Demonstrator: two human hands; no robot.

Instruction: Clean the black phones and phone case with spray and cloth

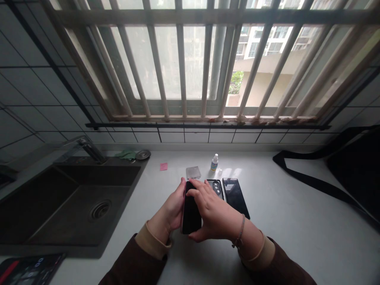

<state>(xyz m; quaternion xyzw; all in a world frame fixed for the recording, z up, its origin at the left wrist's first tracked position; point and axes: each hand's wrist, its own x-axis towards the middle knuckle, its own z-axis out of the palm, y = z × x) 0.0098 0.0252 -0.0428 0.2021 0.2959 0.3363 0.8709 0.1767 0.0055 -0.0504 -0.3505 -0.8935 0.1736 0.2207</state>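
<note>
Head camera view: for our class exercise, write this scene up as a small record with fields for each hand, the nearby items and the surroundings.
Left hand: holds a dark-screened phone along its left side
Right hand: touches the phone, fingers near its top, thumb near its bottom
Right of phone: phone case, partly hidden; dark slab
Beyond hands: pink note, grey square, small bottle
Left side: sink with faucet
Behind: barred window

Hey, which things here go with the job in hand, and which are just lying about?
Likely part of the job: phone between left hand and right hand, spray bottle, grey square (perhaps cloth), phone case, second phone.

Apparently just lying about: pink sticky note, green cloth, black strap.
</note>
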